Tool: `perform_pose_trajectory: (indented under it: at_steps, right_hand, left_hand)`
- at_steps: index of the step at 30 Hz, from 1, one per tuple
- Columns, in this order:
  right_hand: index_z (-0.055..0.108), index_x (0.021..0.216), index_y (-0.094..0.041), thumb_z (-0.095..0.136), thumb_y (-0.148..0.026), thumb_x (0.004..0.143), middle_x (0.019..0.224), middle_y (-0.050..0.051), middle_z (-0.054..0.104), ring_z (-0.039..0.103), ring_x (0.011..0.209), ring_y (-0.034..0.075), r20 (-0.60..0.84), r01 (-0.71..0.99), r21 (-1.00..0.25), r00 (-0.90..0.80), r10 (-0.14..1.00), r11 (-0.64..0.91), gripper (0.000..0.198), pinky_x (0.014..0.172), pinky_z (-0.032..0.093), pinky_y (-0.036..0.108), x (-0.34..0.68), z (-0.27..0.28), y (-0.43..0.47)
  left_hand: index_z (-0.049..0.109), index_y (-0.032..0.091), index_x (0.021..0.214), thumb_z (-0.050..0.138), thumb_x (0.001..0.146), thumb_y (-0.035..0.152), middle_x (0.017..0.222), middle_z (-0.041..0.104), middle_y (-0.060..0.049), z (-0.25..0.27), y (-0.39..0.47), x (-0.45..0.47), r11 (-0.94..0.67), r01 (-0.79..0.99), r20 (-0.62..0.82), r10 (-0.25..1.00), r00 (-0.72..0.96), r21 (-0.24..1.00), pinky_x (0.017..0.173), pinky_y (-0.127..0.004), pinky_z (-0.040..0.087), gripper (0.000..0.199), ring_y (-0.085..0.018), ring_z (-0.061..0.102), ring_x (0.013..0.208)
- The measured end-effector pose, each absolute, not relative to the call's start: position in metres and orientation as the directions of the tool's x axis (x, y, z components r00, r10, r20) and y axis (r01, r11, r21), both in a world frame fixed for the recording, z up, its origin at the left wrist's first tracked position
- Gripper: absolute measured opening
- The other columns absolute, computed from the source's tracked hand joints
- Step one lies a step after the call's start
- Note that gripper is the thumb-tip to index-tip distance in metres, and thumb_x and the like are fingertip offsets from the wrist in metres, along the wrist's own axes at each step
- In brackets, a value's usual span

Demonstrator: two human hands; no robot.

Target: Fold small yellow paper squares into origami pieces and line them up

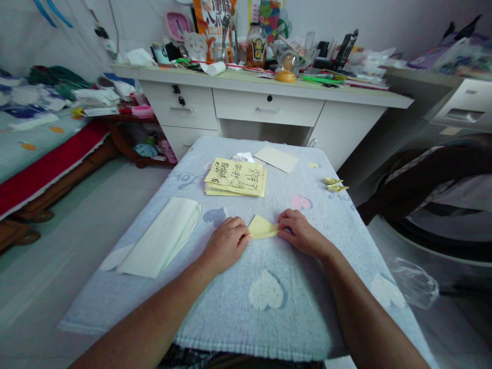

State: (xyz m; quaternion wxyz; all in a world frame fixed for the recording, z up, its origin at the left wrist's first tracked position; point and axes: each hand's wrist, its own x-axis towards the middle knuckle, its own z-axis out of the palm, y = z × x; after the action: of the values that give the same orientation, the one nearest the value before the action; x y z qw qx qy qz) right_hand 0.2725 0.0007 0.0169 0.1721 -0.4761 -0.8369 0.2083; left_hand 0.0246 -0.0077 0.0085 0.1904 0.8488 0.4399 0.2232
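Note:
A small sheet of yellow paper [262, 227], partly folded, lies on the cloth-covered table between my hands. My left hand [227, 242] pinches its left end with the fingers closed. At the opposite end my right hand [302, 231] grips the paper's right corner between thumb and fingers. Just beyond them sits a stack of yellow paper [235, 177] with black handwriting on top. Two small folded yellow paper pieces [335, 184] rest near the table's right edge. To the left of my left hand is a folded pale sheet of paper [163, 236].
The table wears a blue cloth with hearts [265, 312]. A cream card [277, 159] and a crumpled white wrapper [243, 157] lie at its far end. Behind stands a white desk [246, 105] crowded with jars and clutter. A washing machine [457, 113] is on the right, a bed [49, 148] on the left.

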Motion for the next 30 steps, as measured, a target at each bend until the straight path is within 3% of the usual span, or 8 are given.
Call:
perform_pose_trajectory:
  at_steps: [16, 30]
  right_hand:
    - [0.067, 0.081, -0.021, 0.067, -0.017, 0.079, 0.108, 0.006, 0.054, 0.047, 0.101, 0.022, 0.077, 0.738, -0.543, -0.431, 0.899, 0.400, 0.005, 0.090, 0.034, 0.040, 0.270, 0.009, 0.000]
    - [0.067, 0.080, -0.018, 0.061, -0.023, 0.084, 0.103, 0.007, 0.057, 0.049, 0.097, 0.022, 0.080, 0.766, -0.545, -0.357, 0.931, 0.341, 0.009, 0.087, 0.036, 0.037, 0.266, 0.005, 0.004]
  left_hand:
    - [0.058, 0.018, 0.069, 0.064, 0.077, 0.018, 0.080, 0.056, -0.002, 0.008, -0.004, 0.013, -0.508, 0.648, 0.166, 0.841, 0.514, 0.567, 0.074, -0.029, 0.040, 0.010, -0.018, 0.053, 0.082]
    - [0.064, 0.018, 0.072, 0.049, 0.087, 0.023, 0.081, 0.059, -0.003, 0.010, 0.000, 0.011, -0.471, 0.672, 0.128, 0.860, 0.494, 0.572, 0.081, -0.032, 0.041, 0.021, -0.019, 0.055, 0.085]
